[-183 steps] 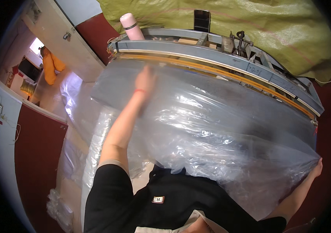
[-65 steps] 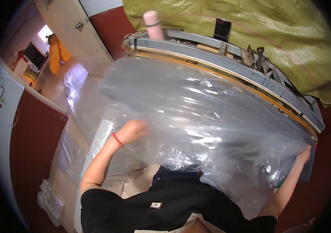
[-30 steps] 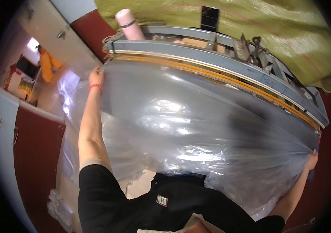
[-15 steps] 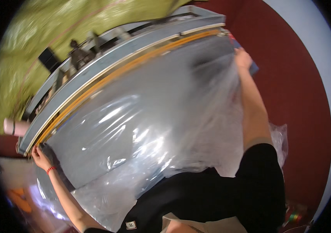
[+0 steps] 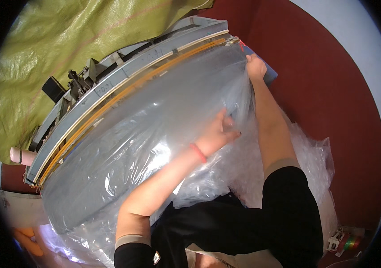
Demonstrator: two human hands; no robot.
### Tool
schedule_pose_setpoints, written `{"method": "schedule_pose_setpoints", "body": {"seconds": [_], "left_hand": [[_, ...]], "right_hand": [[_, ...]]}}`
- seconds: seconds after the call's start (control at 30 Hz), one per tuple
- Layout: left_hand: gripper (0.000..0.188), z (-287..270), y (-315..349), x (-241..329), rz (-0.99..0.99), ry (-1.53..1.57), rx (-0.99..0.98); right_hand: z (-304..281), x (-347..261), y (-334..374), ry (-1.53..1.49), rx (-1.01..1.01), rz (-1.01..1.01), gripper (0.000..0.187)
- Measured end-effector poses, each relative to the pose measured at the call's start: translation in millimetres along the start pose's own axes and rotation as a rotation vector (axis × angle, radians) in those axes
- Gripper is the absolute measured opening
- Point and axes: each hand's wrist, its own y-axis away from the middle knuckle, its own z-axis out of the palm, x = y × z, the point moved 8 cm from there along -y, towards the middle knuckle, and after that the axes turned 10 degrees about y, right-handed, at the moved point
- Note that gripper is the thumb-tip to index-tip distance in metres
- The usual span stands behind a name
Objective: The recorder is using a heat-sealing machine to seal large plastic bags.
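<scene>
Clear plastic film (image 5: pixel 128 152) lies spread over a grey work surface in front of me. My right hand (image 5: pixel 256 68) is closed on the film at the far right corner, and folds run down from its grip. Over the right part of the sheet is my left hand (image 5: pixel 222 129), slightly blurred, its fingers apart and nothing in them. A red bracelet (image 5: pixel 198 153) circles my left wrist. Along the sheet's far edge runs a long grey metal bar (image 5: pixel 130 67) with an orange strip (image 5: pixel 154 71) on its near side.
Dark metal fittings (image 5: pixel 79 82) and a black flat object (image 5: pixel 54 89) sit behind the bar. A pink cylinder (image 5: pixel 22 156) is at its left end. Yellow-green woven sheeting (image 5: pixel 87 31) covers the back. Crumpled film (image 5: pixel 311 156) hangs on the right beside the dark red floor (image 5: pixel 328 80).
My left hand has left the bar's left end and moved right across the film, its fingers now apart. My right hand keeps hold of the corner. The whole view has shifted slightly.
</scene>
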Motion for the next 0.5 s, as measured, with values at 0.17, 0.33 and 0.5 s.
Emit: {"method": "schedule_pose_setpoints", "body": {"seconds": [0.17, 0.33, 0.5], "left_hand": [[0.020, 50, 85, 31, -0.139, -0.016, -0.585], [0.032, 10, 221, 138, 0.546, 0.169, -0.671], [0.034, -92, 377, 141, 0.745, 0.310, -0.234]], "right_hand": [[4, 5, -1, -0.014, -0.004, -0.008, 0.031], [4, 10, -5, 0.025, -0.016, -0.022, 0.034], [1, 18, -8, 0.090, -0.021, -0.041, 0.032]]}}
